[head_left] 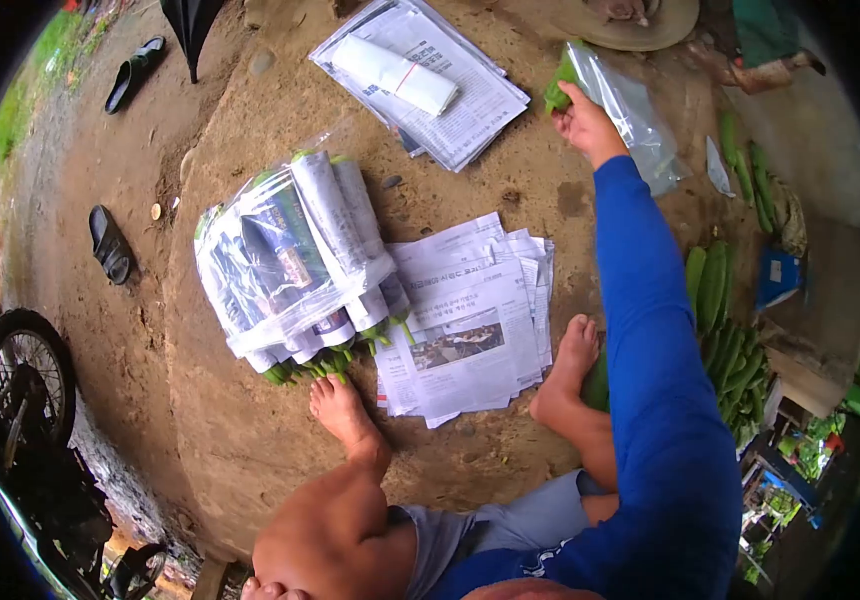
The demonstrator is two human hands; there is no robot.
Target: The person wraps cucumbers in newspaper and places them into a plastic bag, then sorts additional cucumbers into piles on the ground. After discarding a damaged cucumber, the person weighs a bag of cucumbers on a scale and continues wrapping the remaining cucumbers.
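Note:
My right hand (590,128) is stretched far forward, its fingers closed around a green vegetable (562,82) beside a clear plastic bag (635,120). At the bottom edge, only the fingertips of my left hand (272,591) show, lying loosely by my bent knee with nothing in them. Before my feet lies a stack of newspaper sheets (465,330). Left of the stack, a clear bag (270,265) holds several newspaper-wrapped green vegetables, their stems sticking out toward my foot.
Another newspaper pile (480,110) bears a white folded bundle (395,75) with a band. Long green vegetables (735,360) are heaped at the right, near a blue box (778,275). Dark sandals (110,245) and a motorcycle wheel (28,370) are at the left.

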